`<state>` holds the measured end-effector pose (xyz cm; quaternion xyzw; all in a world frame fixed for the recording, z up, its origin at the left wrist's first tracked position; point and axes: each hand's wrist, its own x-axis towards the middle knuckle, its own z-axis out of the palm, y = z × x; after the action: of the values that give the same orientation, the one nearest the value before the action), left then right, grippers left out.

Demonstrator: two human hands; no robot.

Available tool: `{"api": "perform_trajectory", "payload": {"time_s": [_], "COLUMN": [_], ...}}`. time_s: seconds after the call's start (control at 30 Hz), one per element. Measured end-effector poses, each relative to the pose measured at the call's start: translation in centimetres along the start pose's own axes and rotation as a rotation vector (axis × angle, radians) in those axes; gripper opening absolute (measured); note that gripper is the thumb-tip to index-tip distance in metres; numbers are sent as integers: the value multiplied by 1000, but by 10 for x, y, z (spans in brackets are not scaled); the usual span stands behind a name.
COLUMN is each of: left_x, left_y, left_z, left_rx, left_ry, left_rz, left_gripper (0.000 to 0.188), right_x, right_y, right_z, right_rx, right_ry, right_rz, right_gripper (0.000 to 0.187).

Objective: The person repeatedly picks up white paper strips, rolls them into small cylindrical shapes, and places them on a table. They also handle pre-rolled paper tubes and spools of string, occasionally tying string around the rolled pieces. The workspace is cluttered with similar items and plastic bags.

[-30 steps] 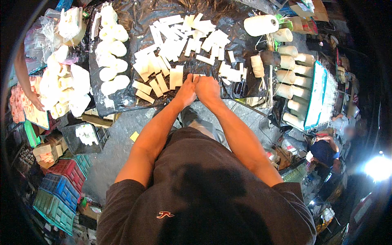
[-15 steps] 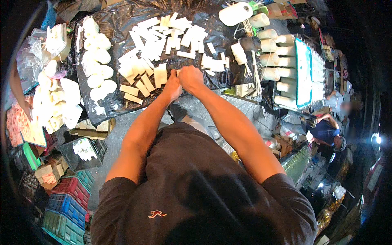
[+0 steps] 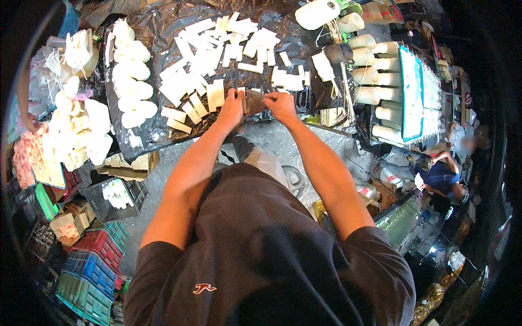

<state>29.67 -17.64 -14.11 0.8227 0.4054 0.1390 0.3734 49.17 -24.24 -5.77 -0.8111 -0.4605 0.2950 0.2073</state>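
Note:
My left hand is closed at the front edge of a table covered in black plastic sheet. A small pale strip shows at its fingertips. My right hand is closed in a pinch a short way to the right; what it holds, if anything, is too small to make out. Between the hands lies a brown flat piece, close to the fingers of both. Many pale rectangular sticks are spread loosely beyond my hands, and a few lie left of my left hand.
White rounded lumps line the table's left side. Pale cylinders stand in rows at right beside a blue-edged rack. Stacked crates stand on the floor at lower left. Another person is at far right; another's arm shows at far left.
My hands, close together before, are now apart. The right hand has moved right, and the brown piece shows between them. The whole view has shifted slightly.

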Motion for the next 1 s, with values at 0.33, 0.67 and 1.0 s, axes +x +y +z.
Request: {"api": "perform_trajectory", "payload": {"time_s": [0.33, 0.67, 1.0], "left_x": [-7, 22, -33], "left_y": [69, 80, 36], "left_z": [-22, -30, -60], "left_rx": [101, 48, 595], "left_ry": [21, -81, 257], "left_rz": [-342, -718, -523], "left_gripper": [81, 73, 68], "right_x": [-10, 19, 96], "right_y": [76, 31, 1], "right_z": [-62, 7, -67], "right_rx": [269, 397, 279], "right_ry": [-130, -437, -258], "right_rz": [117, -46, -168], "right_gripper": [34, 39, 39]}}
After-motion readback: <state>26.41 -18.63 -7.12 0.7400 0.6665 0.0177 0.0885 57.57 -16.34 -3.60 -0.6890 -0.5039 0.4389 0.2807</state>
